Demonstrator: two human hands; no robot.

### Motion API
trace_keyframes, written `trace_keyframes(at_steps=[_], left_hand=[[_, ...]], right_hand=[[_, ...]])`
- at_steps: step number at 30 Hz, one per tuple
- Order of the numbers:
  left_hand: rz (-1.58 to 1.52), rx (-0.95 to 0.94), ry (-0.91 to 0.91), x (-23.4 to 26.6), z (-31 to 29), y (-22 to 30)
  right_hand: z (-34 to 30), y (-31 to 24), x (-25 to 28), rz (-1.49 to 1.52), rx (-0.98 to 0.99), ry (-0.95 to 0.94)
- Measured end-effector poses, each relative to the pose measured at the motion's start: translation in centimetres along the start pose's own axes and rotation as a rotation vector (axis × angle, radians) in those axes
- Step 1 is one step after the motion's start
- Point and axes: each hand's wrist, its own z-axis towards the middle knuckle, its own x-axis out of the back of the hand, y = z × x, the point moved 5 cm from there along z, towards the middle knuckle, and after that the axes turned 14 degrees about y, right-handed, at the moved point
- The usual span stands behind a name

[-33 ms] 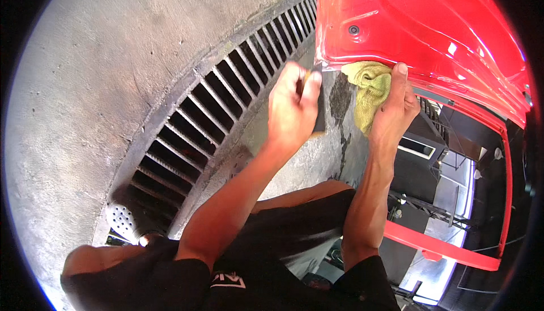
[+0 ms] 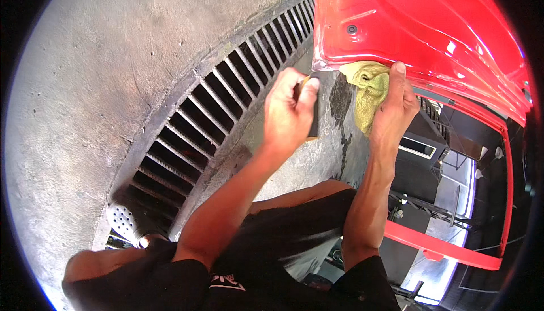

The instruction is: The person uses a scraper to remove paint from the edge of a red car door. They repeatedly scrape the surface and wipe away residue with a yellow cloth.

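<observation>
My left hand [image 2: 290, 111] is closed around a thin dark sheet with a tan edge that looks like sandpaper [image 2: 313, 119]. It sits just below the lower left corner of a glossy red car panel [image 2: 391, 19], a small gap apart from it. The corner shows a pale, dull patch. My right hand [image 2: 395, 101] grips a crumpled yellow-green cloth [image 2: 371, 92] against the panel's lower edge, thumb up on the red surface. The fingers behind the cloth are partly hidden.
A long metal floor grate [image 2: 198, 118] curves across the concrete floor [image 2: 102, 73] to my left. My perforated grey clog [image 2: 124, 223] rests by its near end. On the right, a red frame [image 2: 442, 246] surrounds an opening with dark equipment behind it.
My left hand has moved slightly down and left, away from the panel's corner, with the sheet still in it. My right hand and the cloth have hardly moved.
</observation>
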Motion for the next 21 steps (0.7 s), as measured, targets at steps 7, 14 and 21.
trace_keyframes(at_steps=[7, 14, 21], left_hand=[[0.309, -1.032, -0.083, 1.9, 4.6, 3.6], [0.406, -1.320, -0.211, 0.4, 6.3, 2.8], [0.348, -1.399, -0.335, -0.2, 6.1, 3.3]], right_hand=[[1.7, -1.5, 2.0, -0.234, 0.090, -0.162], [2.4, -1.4, 2.8, 0.020, 0.015, -0.012], [1.9, -0.7, 2.7, 0.106, -0.092, -0.092]])
